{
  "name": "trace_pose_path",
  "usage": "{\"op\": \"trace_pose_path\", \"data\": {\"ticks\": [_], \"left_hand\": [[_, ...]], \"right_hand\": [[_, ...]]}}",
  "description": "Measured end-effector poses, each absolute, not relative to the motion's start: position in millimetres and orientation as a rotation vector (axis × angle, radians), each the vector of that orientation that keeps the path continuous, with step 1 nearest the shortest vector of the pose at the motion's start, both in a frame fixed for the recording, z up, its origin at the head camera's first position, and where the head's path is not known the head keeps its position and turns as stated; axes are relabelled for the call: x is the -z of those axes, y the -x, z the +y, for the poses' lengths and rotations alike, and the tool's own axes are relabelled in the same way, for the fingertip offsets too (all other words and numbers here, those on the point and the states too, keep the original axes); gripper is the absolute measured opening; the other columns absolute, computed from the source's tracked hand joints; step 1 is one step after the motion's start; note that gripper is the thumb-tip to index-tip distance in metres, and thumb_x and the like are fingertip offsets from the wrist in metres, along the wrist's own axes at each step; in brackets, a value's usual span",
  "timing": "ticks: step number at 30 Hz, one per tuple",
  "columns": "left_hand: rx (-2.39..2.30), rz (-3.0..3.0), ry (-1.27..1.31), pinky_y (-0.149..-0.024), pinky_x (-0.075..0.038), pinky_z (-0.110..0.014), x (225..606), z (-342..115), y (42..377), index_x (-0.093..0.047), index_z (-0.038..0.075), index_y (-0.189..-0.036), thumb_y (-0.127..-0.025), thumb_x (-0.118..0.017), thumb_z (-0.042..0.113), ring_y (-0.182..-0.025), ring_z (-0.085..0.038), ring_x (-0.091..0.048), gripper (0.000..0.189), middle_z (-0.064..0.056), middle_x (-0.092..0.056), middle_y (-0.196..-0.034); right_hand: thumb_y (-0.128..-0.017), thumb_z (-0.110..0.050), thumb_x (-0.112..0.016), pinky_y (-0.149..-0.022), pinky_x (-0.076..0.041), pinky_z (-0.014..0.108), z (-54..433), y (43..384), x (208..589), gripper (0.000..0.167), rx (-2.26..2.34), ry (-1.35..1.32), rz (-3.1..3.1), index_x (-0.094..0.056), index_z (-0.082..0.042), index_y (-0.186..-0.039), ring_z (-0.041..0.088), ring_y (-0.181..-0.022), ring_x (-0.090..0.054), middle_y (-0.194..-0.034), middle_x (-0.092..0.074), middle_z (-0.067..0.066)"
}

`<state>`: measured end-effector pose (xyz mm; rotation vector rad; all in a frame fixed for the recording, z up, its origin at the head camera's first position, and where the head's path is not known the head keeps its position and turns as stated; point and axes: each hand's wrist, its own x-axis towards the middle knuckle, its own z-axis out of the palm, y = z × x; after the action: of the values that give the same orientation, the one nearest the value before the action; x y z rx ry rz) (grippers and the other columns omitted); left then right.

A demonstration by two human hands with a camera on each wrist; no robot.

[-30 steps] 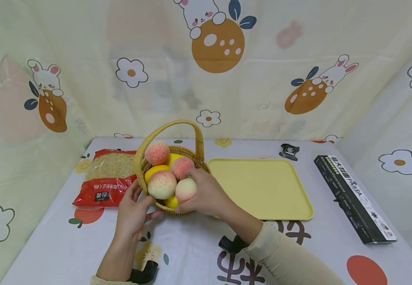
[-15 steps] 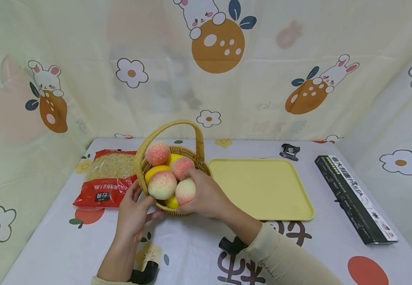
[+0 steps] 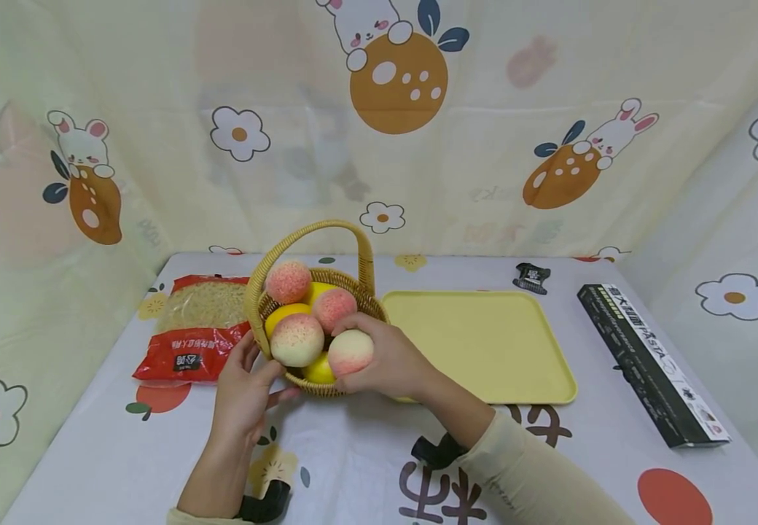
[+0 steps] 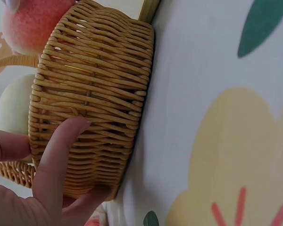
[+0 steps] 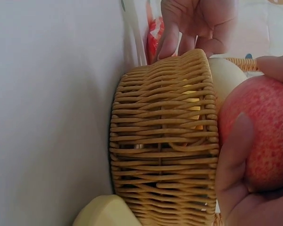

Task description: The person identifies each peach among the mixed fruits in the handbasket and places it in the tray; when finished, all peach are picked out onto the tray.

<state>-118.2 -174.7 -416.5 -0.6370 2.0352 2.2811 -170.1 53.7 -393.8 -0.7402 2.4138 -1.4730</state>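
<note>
A wicker basket [image 3: 367,273] with a tall arched handle holds several pink-and-cream peaches and yellow fruits [image 3: 318,370], partly hidden. My left hand [image 3: 243,394] grips the basket at its near left side; in the left wrist view, fingers [image 4: 54,165] press on its woven wall [image 4: 94,94]. Between the thumb and fingers of my right hand [image 3: 395,357] is a peach [image 3: 350,353], held at the basket's right front rim. The right wrist view shows this peach [image 5: 271,136] from its red side, just beyond the rim. Another peach [image 3: 297,340] lies left of it.
Right of the basket lies a pale yellow tray [image 3: 477,346]. A red bag of grain-like food [image 3: 198,328] rests on the left. Behind the tray sits a small black wrapped packet [image 3: 532,278], and a long black pasta box [image 3: 648,364] lies at the right.
My right hand has moved slightly right with the peach, lifting it from among the other fruit and uncovering more of the yellow one. My left hand and the basket stay in place.
</note>
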Motion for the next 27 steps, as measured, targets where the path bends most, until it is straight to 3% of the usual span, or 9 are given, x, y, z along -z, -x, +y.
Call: {"op": "trace_pose_path", "data": {"ticks": [7,15,27], "left_hand": [[-2.280,2.025,0.643,-0.080,-0.068,-0.042,415.6,-175.7,117.5,-0.019,0.025,-0.171,-0.098,-0.064,0.009,-0.133,-0.035,-0.059,0.087,-0.002,-0.022,-0.177],[-2.293,2.019,0.635,-0.080,-0.068,-0.041,415.5,-175.8,118.2,-0.020,0.026,-0.170,-0.098,-0.065,0.010,-0.131,-0.034,-0.058,0.087,-0.001,-0.024,-0.176],[-2.288,2.047,0.648,-0.078,-0.068,-0.041,417.4,-176.6,120.5,-0.024,0.026,-0.169,-0.097,-0.067,0.010,-0.129,-0.033,-0.060,0.085,-0.002,-0.027,-0.174]], "right_hand": [[-0.072,-0.018,-0.092,-0.086,-0.059,0.037,70.5,169.0,391.1,0.063,1.560,0.708,2.310,-0.063,-0.020,-0.128,0.025,-0.102,-0.064,-0.123,-0.066,0.004],[-0.074,-0.015,-0.093,-0.087,-0.060,0.042,123.6,167.8,376.2,0.063,1.605,0.654,2.352,-0.063,-0.026,-0.128,0.032,-0.110,-0.061,-0.127,-0.065,0.005],[-0.080,-0.012,-0.090,-0.080,-0.060,0.035,207.0,183.9,366.1,0.061,1.518,0.482,2.628,-0.058,-0.013,-0.132,0.035,-0.108,-0.057,-0.131,-0.058,0.011]]}}
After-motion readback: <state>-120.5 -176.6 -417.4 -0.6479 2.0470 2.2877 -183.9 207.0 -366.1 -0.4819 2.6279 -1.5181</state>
